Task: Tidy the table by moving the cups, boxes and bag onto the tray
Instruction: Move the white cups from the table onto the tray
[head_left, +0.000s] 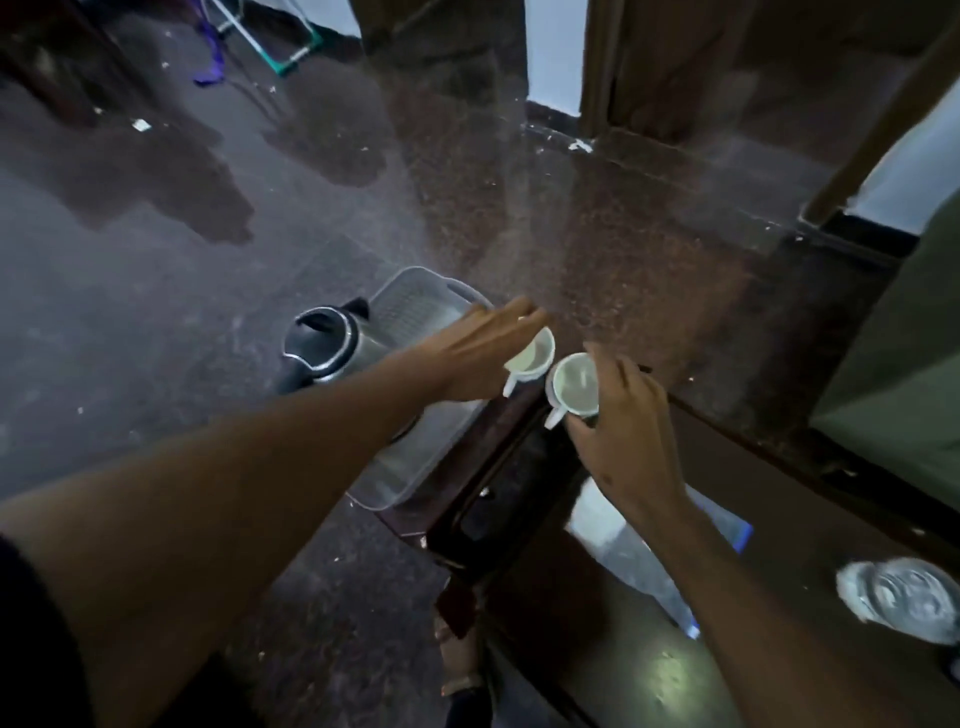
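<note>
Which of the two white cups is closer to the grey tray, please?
The cup at the left hand, right beside the tray; the other cup, at the right hand, sits farther right.

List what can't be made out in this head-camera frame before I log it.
- Left cup: the left hand covers its near side, so the grip is unclear.
- Right cup: the right hand hides its right wall.
- Tray: the left forearm crosses its middle, hiding the floor there.
- Clear item at the right edge: motion-blurred, unidentifiable.
- Blue-edged item under the right forearm: blurred, partly covered.
</note>
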